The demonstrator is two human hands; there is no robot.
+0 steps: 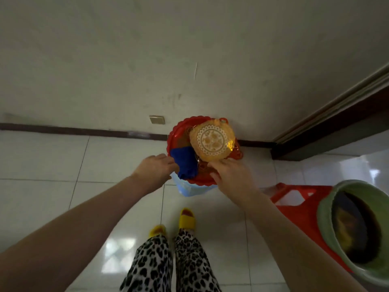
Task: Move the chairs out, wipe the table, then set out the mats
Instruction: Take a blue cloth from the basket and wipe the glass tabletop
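Observation:
A round red tray (181,125) stands against the wall on top of a light blue container (187,189). In it lie a stack of round golden mats (212,141) with a white lace pattern and a folded blue cloth (184,163). My left hand (156,168) reaches to the tray's left rim beside the blue cloth, fingers stretched forward. My right hand (230,173) lies over the tray's near right rim, fingertips close to the mats' near edge. Whether either hand grips the tray is hidden.
A red plastic stool (294,204) stands at the right on the white tiled floor. A green bucket (325,216) with dark contents is at the far right. A dark door frame (328,142) runs along the right wall. My feet in yellow slippers (186,218) stand below the tray.

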